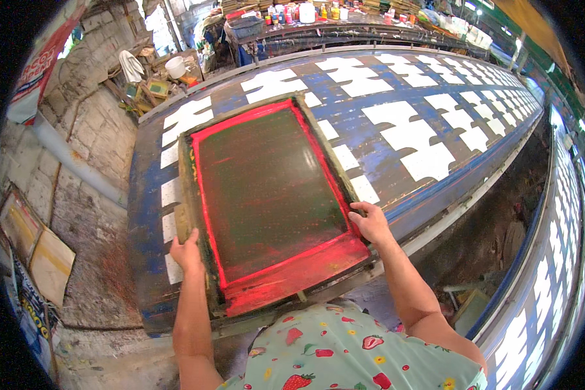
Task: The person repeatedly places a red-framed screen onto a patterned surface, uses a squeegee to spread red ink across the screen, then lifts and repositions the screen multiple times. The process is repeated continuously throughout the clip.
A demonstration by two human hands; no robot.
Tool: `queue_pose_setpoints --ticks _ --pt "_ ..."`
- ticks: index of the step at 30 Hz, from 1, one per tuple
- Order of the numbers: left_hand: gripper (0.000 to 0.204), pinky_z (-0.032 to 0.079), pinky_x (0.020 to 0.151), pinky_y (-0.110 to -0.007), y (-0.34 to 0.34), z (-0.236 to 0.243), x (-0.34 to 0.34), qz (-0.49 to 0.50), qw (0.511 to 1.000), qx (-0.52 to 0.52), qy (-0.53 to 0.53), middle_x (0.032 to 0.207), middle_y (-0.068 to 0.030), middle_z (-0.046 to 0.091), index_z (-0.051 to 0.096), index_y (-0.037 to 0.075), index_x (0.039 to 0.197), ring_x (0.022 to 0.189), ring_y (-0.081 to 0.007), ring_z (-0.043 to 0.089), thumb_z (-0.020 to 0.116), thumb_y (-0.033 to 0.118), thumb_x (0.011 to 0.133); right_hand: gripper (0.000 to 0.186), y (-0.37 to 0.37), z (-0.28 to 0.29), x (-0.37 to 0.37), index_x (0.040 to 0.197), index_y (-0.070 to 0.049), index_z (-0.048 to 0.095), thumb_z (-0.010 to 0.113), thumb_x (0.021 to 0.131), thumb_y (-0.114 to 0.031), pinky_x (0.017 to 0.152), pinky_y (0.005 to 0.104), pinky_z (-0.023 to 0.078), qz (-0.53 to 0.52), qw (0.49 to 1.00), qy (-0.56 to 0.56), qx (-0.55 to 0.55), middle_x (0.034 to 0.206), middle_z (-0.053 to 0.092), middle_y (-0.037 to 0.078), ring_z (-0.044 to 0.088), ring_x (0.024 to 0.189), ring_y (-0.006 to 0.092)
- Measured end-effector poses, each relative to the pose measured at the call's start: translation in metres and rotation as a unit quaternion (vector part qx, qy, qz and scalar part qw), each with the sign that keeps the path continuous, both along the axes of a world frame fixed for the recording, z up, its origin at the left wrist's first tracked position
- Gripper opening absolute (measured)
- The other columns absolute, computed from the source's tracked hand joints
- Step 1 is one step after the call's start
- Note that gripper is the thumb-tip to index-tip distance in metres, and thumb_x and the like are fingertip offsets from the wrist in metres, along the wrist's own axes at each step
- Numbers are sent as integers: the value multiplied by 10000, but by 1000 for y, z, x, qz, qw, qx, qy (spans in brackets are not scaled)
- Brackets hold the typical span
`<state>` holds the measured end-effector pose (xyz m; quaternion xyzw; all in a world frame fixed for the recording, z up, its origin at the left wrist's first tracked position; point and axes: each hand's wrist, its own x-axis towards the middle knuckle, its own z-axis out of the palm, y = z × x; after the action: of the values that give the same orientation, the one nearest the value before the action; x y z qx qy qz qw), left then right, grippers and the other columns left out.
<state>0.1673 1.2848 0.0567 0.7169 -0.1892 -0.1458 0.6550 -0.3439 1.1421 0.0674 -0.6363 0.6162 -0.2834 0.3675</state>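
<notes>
Seen from behind: L hand [188,252] & R hand [370,223], partly closed, grip opp. sides of red-bordered screen [273,188] over worktop [145,253] w/ white pcs [429,162]; uneven grip could, I'd guess, tilt it, smudging pcs.

To my left, I see pale lettering [40,65] on a red-and-white banner [36,81] and yellow-and-white lettering [40,325] on a dark blue sheet [31,305]. Yellow marks [193,162] edge my framed screen [273,188], too small to read.
</notes>
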Motion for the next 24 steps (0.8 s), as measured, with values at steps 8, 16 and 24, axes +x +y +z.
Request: queue_pose_setpoints --ticks 8,16,24 --pt "344 579 930 -351 -54 -32 -133 -9 999 -10 38 1130 -105 827 781 -52 1239 983 -197 752 903 50 933 343 -61 -10 -130 1294 -64 841 831 992 -227 1119 412 555 -37 998 -39 26 1286 831 209 767 1260 334" --pt "319 576 923 -347 -73 -30 -175 -3 1000 3 -1 1113 -83 828 792 -44 1224 978 -183 748 898 49 938 336 -85 -21 -174 1291 -18 833 806 997 -179 1115 402 546 -19 997 -68 39 1283 836 204 768 1242 305" --pt "302 575 915 -364 -76 -31 -178 -12 1000 17 -4 1075 -83 828 794 -35 1200 962 -197 746 900 56 932 464 -57 4 -167 1392 -78 781 856 961 -233 1137 515 563 77 953 214 -200 1411 751 231 709 1299 438"
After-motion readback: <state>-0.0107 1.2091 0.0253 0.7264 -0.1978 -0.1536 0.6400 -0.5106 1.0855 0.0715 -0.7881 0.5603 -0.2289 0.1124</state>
